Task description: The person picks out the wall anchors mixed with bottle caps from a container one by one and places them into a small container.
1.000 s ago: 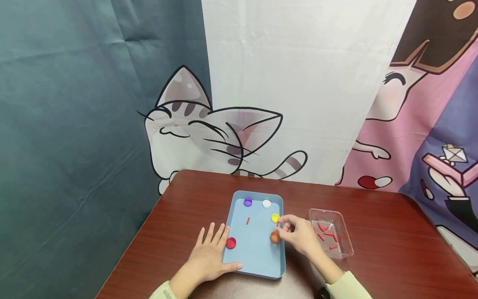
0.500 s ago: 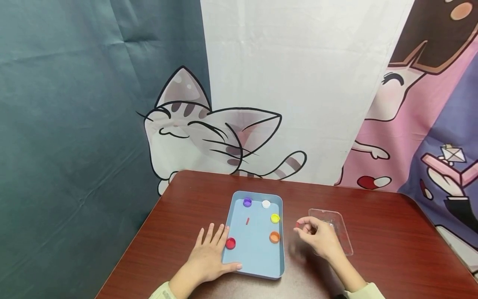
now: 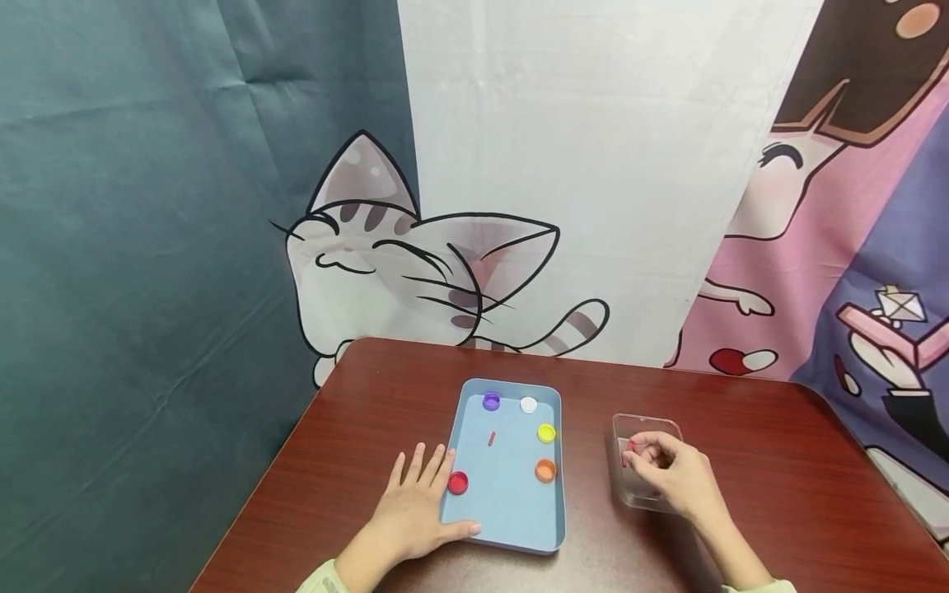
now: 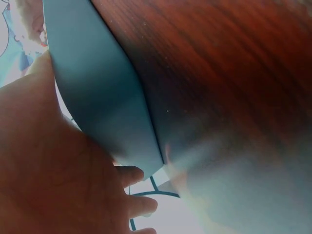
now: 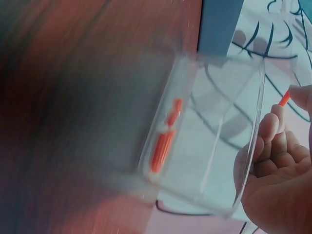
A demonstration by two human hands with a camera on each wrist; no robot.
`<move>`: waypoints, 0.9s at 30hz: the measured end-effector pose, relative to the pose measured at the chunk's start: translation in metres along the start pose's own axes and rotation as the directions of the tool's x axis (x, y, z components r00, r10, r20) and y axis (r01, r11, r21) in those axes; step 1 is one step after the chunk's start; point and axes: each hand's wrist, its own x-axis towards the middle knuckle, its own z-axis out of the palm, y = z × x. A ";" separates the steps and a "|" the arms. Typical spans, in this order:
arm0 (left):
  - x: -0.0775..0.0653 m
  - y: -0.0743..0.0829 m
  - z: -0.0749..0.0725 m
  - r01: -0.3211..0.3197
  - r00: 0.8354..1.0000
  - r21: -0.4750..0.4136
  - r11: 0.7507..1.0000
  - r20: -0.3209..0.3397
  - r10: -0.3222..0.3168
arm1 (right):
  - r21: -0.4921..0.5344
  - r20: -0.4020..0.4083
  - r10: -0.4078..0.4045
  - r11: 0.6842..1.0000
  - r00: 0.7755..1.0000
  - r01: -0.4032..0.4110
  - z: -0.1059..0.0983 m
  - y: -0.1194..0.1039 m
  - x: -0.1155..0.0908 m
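Observation:
My left hand (image 3: 415, 506) rests with spread fingers on the left edge of a blue tray (image 3: 511, 515), its thumb on the near rim. Over a clear plastic box (image 3: 628, 494) at the right, my right hand (image 3: 678, 478) pinches a short red stick (image 5: 284, 99) between thumb and fingertips. More red sticks (image 5: 163, 148) lie in the box, mostly hidden by the hand in the head view. One red stick (image 3: 492, 439) lies alone on the tray. The left wrist view shows the tray's outer wall (image 4: 97, 83) against my palm.
Round caps sit inside the tray's edges: purple (image 3: 491, 401) and white (image 3: 528, 404) at the far end, yellow (image 3: 546, 433) and orange (image 3: 545, 470) on the right, red (image 3: 458, 483) on the left. A printed cloth (image 3: 630, 165) hangs behind the brown table (image 3: 400, 387).
My right hand has moved right, from above the tray's orange cap to over the clear box, holding a red stick throughout. The left hand and the tray stay put.

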 end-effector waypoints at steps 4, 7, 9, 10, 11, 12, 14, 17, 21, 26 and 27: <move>0.000 0.000 -0.001 0.001 1.000 0.000 1.000 0.001 -0.001 | -0.028 -0.009 0.024 0.999 1.000 -0.025 -0.012 0.006 0.000; 0.000 0.001 -0.001 0.000 1.000 0.002 1.000 -0.001 0.000 | -0.059 -0.013 0.022 0.998 1.000 -0.023 -0.019 0.011 0.000; 0.000 0.001 -0.001 -0.001 1.000 0.002 1.000 -0.003 0.001 | -0.070 -0.010 0.022 0.997 1.000 -0.022 -0.023 0.014 0.001; 0.000 0.001 -0.002 -0.002 1.000 0.001 1.000 -0.003 0.002 | -0.072 -0.009 0.023 0.997 1.000 -0.024 -0.024 0.016 0.000; 0.000 0.001 -0.001 -0.002 1.000 0.002 1.000 -0.004 0.002 | -0.071 -0.007 0.025 0.997 1.000 -0.026 -0.026 0.018 0.000; 0.000 0.001 -0.001 -0.002 1.000 0.001 1.000 -0.004 0.002 | -0.071 -0.005 0.029 0.997 1.000 -0.029 -0.027 0.019 0.000; 0.000 0.001 -0.001 -0.004 1.000 0.003 1.000 -0.004 0.004 | -0.066 0.002 0.039 0.997 0.999 -0.039 -0.029 0.023 0.000; 0.000 0.001 -0.001 -0.005 1.000 0.006 1.000 -0.007 0.005 | -0.072 0.010 0.053 0.996 0.999 -0.052 -0.030 0.026 -0.001; -0.001 0.001 -0.001 -0.007 1.000 0.000 1.000 -0.006 0.007 | -0.080 0.012 0.056 0.995 0.998 -0.055 -0.032 0.029 -0.002; -0.001 0.001 -0.002 -0.004 1.000 -0.008 1.000 -0.008 0.004 | -0.090 0.025 0.046 0.995 0.999 -0.044 -0.034 0.031 0.000; -0.001 0.001 -0.002 -0.005 1.000 -0.009 1.000 -0.008 0.005 | -0.096 0.025 0.048 0.994 0.999 -0.045 -0.035 0.031 0.001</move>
